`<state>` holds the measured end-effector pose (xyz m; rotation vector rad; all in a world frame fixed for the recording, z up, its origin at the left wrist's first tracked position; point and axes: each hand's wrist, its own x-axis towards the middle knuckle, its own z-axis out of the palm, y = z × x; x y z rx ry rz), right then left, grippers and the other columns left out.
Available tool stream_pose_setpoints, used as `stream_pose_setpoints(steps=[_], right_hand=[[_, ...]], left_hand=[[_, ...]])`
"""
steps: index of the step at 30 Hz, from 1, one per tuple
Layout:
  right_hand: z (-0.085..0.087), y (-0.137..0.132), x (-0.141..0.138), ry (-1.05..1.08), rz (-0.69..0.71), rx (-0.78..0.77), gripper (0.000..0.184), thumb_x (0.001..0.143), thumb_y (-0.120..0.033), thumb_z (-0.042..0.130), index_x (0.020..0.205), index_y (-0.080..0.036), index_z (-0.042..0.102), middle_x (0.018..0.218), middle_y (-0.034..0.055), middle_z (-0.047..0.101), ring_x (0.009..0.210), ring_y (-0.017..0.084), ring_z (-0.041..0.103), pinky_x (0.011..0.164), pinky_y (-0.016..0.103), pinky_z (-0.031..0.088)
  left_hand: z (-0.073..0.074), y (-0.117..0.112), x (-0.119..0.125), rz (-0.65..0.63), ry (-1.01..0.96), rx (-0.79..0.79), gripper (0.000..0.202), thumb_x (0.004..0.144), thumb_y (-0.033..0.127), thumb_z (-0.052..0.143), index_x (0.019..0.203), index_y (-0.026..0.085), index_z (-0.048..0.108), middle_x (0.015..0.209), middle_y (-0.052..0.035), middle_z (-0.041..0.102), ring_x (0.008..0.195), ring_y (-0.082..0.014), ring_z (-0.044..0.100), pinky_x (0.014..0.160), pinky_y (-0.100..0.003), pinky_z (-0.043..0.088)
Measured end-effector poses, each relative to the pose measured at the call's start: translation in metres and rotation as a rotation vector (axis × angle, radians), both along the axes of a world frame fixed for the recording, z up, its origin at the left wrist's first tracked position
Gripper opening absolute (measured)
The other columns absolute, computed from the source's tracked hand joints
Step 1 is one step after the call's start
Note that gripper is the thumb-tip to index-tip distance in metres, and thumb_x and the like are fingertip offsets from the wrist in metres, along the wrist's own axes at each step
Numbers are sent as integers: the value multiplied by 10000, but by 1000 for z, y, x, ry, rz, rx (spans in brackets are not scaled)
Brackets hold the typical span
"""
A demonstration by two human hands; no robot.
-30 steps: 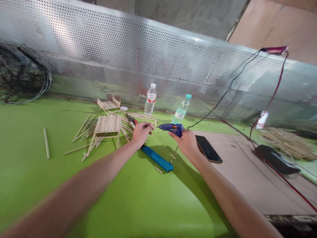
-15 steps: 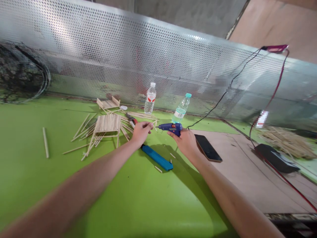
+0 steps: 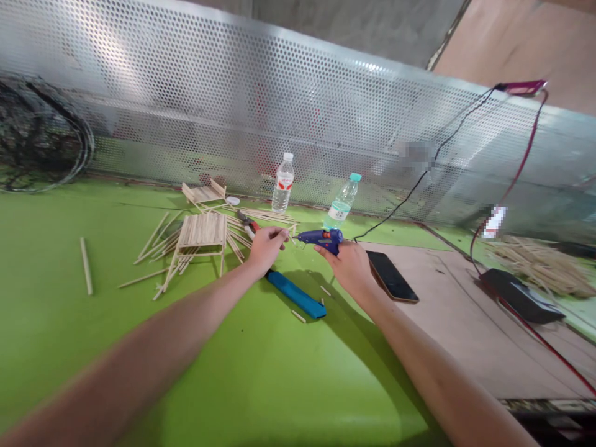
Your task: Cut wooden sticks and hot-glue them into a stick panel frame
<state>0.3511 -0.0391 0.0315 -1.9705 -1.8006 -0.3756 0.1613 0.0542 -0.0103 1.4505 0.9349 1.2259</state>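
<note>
My right hand (image 3: 350, 264) is wrapped round the handle of a blue glue gun (image 3: 319, 237), its nozzle pointing left. Close to the nozzle tip, my left hand (image 3: 269, 248) pinches a short, thin wooden stick (image 3: 292, 236), only partly visible past the fingertips. Left of that hand stands a small table-like frame of wooden sticks (image 3: 203, 233) with loose sticks (image 3: 161, 245) round it. Behind it is a second small stick build (image 3: 205, 194). Pliers with a red and white handle (image 3: 246, 221) lie partly hidden behind my left hand. A blue box cutter (image 3: 297, 294) lies below my hands.
Two water bottles, one white-capped (image 3: 282, 186) and one green-capped (image 3: 342, 203), stand before a perforated metal panel (image 3: 209, 105). A phone (image 3: 392, 277) lies right of my right hand. Farther right are a black power strip (image 3: 521, 296), cables and a stick pile (image 3: 542, 264). Wire coils (image 3: 41, 136) sit far left.
Both hands, the glue gun and the stick hold almost the same place. The whole view has shifted very slightly.
</note>
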Motion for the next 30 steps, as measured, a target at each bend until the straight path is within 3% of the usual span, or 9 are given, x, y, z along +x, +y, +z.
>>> stream_pose_setpoints(steps=[24, 30], right_hand=[[1, 0, 0, -2, -10, -13, 478, 894, -613, 554, 712, -188, 673, 643, 112, 661, 565, 242, 582, 533, 319, 301], [1, 1, 0, 19, 0, -6, 465, 893, -604, 562, 711, -191, 674, 647, 108, 658, 580, 241, 585, 549, 318, 306]], left_hand=[[6, -3, 1, -33, -72, -79, 186, 831, 314, 607, 758, 161, 683, 749, -33, 675, 573, -106, 547, 549, -247, 401], [3, 0, 1, -65, -57, -39, 223, 838, 355, 607, 743, 167, 682, 760, -36, 679, 577, -106, 558, 555, -247, 399]])
